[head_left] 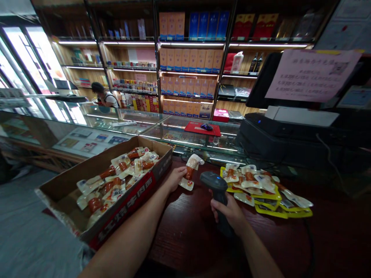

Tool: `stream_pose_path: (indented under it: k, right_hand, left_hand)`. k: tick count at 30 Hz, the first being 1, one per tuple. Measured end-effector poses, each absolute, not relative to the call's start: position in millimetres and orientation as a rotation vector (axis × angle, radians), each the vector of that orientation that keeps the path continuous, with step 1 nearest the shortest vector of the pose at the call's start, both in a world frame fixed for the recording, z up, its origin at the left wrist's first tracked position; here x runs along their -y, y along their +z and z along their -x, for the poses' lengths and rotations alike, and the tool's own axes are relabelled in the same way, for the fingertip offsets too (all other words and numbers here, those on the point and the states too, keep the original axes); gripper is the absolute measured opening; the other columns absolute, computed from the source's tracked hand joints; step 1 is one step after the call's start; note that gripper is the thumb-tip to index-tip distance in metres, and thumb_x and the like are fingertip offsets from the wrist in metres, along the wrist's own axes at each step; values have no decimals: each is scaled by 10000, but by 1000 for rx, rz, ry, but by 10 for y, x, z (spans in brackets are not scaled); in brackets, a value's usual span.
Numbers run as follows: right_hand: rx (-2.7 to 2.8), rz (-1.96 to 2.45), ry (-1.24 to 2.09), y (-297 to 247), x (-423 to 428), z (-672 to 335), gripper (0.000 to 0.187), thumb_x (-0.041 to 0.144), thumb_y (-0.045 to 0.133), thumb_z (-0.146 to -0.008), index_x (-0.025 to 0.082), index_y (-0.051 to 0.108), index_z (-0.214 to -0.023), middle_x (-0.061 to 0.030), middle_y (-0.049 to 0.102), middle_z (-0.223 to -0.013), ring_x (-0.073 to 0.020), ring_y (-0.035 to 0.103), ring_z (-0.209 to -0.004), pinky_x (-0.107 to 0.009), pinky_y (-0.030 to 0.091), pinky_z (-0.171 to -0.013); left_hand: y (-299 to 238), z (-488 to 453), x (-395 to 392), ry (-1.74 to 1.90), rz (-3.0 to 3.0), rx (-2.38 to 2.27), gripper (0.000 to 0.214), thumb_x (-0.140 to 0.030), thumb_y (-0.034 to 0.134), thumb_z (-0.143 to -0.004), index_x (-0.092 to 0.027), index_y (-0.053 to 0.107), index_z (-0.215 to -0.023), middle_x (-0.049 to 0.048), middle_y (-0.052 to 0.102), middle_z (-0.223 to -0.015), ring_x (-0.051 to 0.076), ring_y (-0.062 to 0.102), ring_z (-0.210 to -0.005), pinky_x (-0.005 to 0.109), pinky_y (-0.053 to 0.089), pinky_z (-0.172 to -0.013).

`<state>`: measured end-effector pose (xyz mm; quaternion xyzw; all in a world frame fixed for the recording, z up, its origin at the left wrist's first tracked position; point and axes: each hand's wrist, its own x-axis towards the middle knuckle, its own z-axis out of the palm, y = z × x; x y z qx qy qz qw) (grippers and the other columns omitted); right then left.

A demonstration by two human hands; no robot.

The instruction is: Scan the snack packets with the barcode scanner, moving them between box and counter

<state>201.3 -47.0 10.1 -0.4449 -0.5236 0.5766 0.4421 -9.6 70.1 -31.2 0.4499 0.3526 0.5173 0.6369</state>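
Between the thumb and fingers of my left hand [176, 178] is a vacuum-packed sausage [189, 172], reddish brown inside a clear and white wrapper, raised over the dark wooden counter. My right hand [227, 210] is wrapped round the handle of a black barcode scanner [214, 183], whose head with a small blue light is close to the sausage. At the left stands an open cardboard box [162, 154] with several similar sausage packs [116, 181] inside. Right of the scanner lies a pile of sausage packs [251, 177] on top of yellow-edged packets [271, 214].
Behind the counter [185, 239] runs a glass display case [174, 133] with a red mat and a mouse [206, 126] on it. A monitor with a paper notice [313, 75] stands at the right above a black machine [290, 135]. A person [108, 99] is at the far left, before stocked shelves.
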Motion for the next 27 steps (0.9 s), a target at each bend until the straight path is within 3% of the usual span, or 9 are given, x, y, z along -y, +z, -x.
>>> stream_pose_path:
  k: [4, 9, 15, 27]
  right_hand:
    - [1283, 1141, 1368, 116, 447, -2036, 470, 438, 693, -652, 166, 513, -991, 70, 543, -535, -101, 495, -383, -221, 418, -364]
    - [1313, 1273, 1298, 121, 424, -2046, 481, 438, 700, -609, 165, 521, -962, 80, 528, -502, -108, 500, -376, -226, 425, -358]
    - [1400, 1260, 1316, 45, 412, -2078, 444, 435, 673, -656, 165, 508, -967, 76, 534, -522, -105, 507, -381, -223, 431, -362]
    - [1439, 1282, 1320, 13, 403, -2072, 397, 424, 666, -663, 176, 504, -927, 80, 535, -519, -107, 506, -377, -227, 427, -359]
  left_hand:
    - [-334, 115, -705, 1165, -1114, -895, 414, -469, 711, -589, -101, 677, -776, 55, 665, -661, 136, 571, -549, 253, 430, -567]
    - [-311, 269, -777, 1227, -1285, -1069, 283, -373, 676, -608, -101, 692, -683, 34, 647, -583, 127, 542, -533, 229, 398, -538]
    - [-315, 406, -842, 1225, -1401, -1228, 218, -296, 601, -639, -99, 690, -609, 14, 596, -496, 107, 480, -463, 210, 332, -470]
    - [-288, 382, -820, 1230, -1386, -1195, 217, -288, 602, -625, -97, 670, -547, 18, 579, -456, 97, 465, -435, 205, 328, -451]
